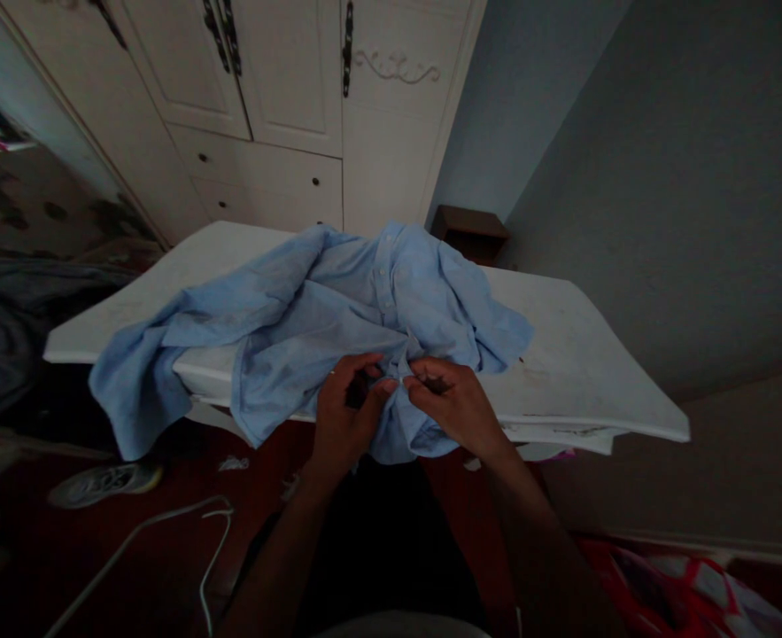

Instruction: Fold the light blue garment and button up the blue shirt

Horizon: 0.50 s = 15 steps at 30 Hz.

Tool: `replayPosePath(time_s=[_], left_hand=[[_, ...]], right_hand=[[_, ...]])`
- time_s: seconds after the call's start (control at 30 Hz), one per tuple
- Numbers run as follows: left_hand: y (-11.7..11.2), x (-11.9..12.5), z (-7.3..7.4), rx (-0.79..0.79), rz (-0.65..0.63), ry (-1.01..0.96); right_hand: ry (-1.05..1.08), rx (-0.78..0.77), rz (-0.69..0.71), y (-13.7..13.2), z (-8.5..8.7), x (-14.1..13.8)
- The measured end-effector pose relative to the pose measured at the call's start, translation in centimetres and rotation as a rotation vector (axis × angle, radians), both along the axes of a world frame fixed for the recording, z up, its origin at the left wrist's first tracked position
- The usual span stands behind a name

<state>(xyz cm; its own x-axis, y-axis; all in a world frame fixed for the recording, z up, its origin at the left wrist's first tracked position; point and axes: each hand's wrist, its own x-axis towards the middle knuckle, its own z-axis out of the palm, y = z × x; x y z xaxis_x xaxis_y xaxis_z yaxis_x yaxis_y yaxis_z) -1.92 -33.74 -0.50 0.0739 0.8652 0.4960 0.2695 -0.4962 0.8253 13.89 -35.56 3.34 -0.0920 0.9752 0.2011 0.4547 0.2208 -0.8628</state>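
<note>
A light blue button-up shirt lies spread over a white table, its buttoned front strip running toward me. One sleeve hangs off the table's front edge at the left. The lower front of the shirt is pinched between my left hand and my right hand, close together at the near edge. Thumb and fingertips of each hand press on the cloth at the front strip. Whether a button sits between the fingertips I cannot tell. The shirt's hem drapes below my hands over the edge.
A white wardrobe with dark handles stands behind the table. A small brown box-like piece is at the back right, by a grey wall. On the dark red floor are a sneaker, a white cable and a red-and-white bag-like item.
</note>
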Motion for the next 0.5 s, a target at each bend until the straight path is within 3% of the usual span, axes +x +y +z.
replayPosePath(time_s=[0.13, 0.3, 0.5], left_hand=[[-0.5, 0.4, 0.0, 0.117, 0.044, 0.046], [-1.0, 0.2, 0.9, 0.131, -0.005, 0.177], [0.0, -0.3, 0.8, -0.037, -0.086, 0.164]], right_hand=[[0.183, -0.070, 0.047, 0.1, -0.1, 0.3], [0.230, -0.089, 0.074, 0.0, -0.2, 0.5], [0.213, -0.098, 0.076, 0.3, -0.8, 0.3]])
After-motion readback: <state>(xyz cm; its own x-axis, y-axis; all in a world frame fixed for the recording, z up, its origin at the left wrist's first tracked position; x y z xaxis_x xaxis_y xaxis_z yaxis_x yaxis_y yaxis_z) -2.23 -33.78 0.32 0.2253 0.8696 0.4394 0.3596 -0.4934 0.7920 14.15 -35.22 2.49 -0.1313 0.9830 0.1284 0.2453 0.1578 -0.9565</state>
